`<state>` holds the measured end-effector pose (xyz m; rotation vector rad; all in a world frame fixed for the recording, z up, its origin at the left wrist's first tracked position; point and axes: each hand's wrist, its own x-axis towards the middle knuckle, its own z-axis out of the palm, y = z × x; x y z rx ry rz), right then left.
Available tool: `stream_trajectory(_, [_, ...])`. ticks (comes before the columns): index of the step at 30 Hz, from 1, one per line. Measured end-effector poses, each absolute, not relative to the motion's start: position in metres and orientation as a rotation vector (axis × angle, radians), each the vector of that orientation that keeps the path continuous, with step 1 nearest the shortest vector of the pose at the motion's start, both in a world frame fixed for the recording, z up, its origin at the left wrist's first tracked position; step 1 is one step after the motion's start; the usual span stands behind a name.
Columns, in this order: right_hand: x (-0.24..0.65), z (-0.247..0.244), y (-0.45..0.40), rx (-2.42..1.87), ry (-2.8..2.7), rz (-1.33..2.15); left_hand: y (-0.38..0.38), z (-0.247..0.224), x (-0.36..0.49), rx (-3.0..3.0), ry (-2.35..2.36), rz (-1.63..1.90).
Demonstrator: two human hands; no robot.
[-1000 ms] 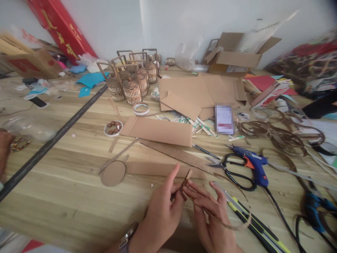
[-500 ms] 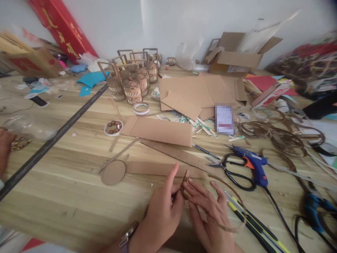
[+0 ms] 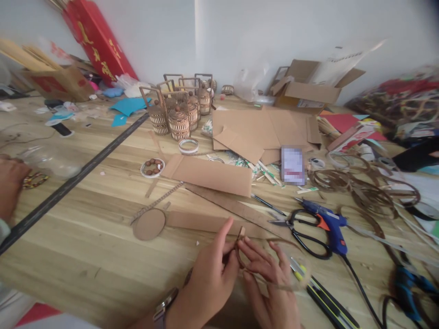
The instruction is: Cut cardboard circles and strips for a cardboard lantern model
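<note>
Near the table's front edge, my left hand [image 3: 212, 274] is closed with its thumb raised, pinching a thin brown strip [image 3: 242, 232] whose short end sticks up between the hands. My right hand [image 3: 269, 278] presses its fingers against the same strip. The rest of the strip curves in a blurred loop round the right hand. Just beyond lies a flat cardboard strip [image 3: 195, 224], with a cardboard disc [image 3: 148, 224] to its left. Black-handled scissors [image 3: 310, 233] and a yellow-black utility knife [image 3: 329, 297] lie right of my hands.
A blue glue gun [image 3: 331, 226] lies at the right, its cord running forward. Coiled brown strips [image 3: 370, 189] are behind it. Small lidded baskets with handles [image 3: 178, 122], a dish of brown beads [image 3: 152, 167] and cardboard sheets [image 3: 247, 128] stand further back. Another person's hand [image 3: 12, 183] rests at far left.
The view has shifted slightly, so the background sits lower and further right. The strip's loop has swung a little between my hands; both hands still grip it.
</note>
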<state>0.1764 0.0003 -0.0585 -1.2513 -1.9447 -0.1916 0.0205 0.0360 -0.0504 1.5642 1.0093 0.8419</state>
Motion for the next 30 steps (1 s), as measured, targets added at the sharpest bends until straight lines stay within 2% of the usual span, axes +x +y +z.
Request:
stream_trajectory(7, [0.177,-0.056,0.003,-1.241,-1.970,-0.304,0.034,-0.048,0.022,1.584,0.993,0.856])
stream_trajectory(24, [0.176,-0.056,-0.005,-1.141,-1.933,-0.220,0.019,-0.041,0.015,1.632,1.012,0.911])
stream_trajectory(30, [0.172,-0.052,-0.006,-1.114,-1.947,-0.306,0.013,-0.036,0.012,1.645,1.023,0.934])
